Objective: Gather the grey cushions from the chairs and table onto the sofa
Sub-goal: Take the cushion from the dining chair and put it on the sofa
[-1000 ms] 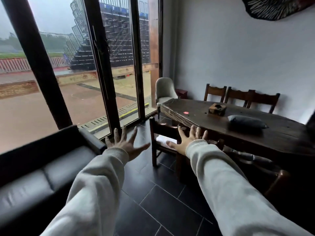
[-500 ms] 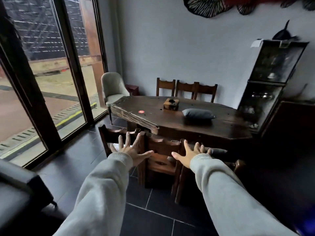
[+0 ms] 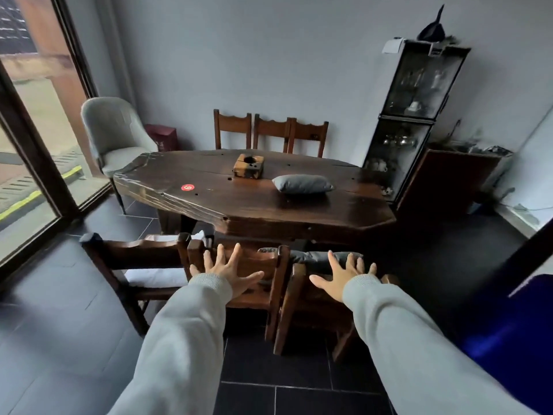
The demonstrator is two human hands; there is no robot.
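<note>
A grey cushion (image 3: pixel 302 184) lies on the dark wooden table (image 3: pixel 254 205), right of centre. A second grey cushion (image 3: pixel 317 257) shows partly behind the backs of the near chairs, on a seat under the table edge. My left hand (image 3: pixel 229 271) is open with fingers spread, in front of the middle near chair's back (image 3: pixel 239 265). My right hand (image 3: pixel 344 274) is open too, fingers spread just in front of that second cushion, above the right near chair (image 3: pixel 311 301). Neither hand holds anything. The sofa is out of view.
Three wooden chairs (image 3: pixel 269 133) stand behind the table, and a pale upholstered chair (image 3: pixel 116 136) at its left end. A near left chair (image 3: pixel 137 265) has a white seat pad. A wooden block (image 3: pixel 248 165) sits on the table. A glass cabinet (image 3: pixel 416 115) stands right.
My view has swung right from the sofa and window and come closer to the table. Both open hands now hover over the near chairs' backs.
</note>
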